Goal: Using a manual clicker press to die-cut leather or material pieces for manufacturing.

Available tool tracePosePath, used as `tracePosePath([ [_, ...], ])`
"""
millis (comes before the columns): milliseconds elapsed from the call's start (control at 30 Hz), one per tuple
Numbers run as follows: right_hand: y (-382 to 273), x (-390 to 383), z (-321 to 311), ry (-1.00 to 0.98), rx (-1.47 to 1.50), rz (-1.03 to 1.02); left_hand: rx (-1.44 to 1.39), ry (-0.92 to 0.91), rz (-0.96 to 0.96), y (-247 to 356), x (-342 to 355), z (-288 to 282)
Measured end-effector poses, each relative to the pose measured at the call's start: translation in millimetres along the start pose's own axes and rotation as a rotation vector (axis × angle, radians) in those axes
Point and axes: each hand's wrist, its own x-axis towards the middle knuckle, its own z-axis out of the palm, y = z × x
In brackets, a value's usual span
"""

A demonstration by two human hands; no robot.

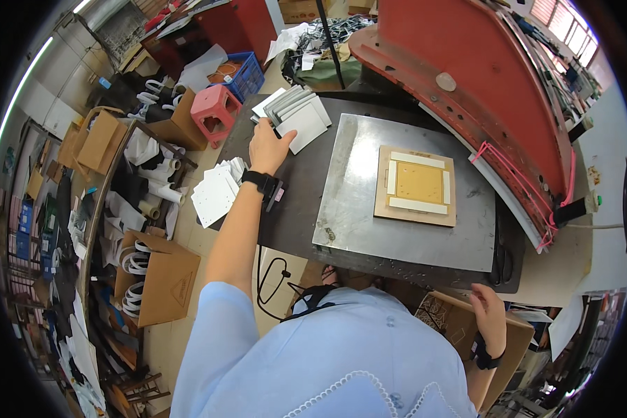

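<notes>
Your left hand (269,148) is stretched out over the dark table (292,209), back of the hand toward the camera, fingers curled down onto the near edge of a fanned stack of grey-white sheets (296,115). The fingertips are hidden under the hand, so you cannot tell whether they pinch a sheet or only press on it. A black wrist device (265,183) sits on that forearm.

Your right hand (490,313) hangs low, below the table's front edge, fingers loosely bent and spread, resting on the rim of an open cardboard box (453,320). It holds nothing that shows.

Surface: a bare metal plate (355,202) lies on the table. On it sits a square wooden die board (416,185) with pale strips framing an orange centre. It lies well apart from the sheet stack. A second, looser pile of white cut pieces (216,191) overhangs the table's left edge, just beside your forearm.

Room: a red press arm (467,63) curves over the far right side of the table. On the floor to the left stand a pink plastic stool (214,111), a blue crate (247,73), and brown cartons (160,279) holding white rolls. Clutter lines the shelves beyond.
</notes>
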Motion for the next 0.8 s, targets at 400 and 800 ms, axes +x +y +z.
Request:
tracePosePath([
  [400, -50.1, 19.3, 5.8, 0.064, 0.056, -0.147, 0.129, -0.342, 0.003, 5.7, -0.5, -24.0],
  [800, -102.3, 70.5, 42.5, -0.157, 0.653, -0.082, -1.003, -0.859, -0.143, 133.2, -99.7, -110.4],
])
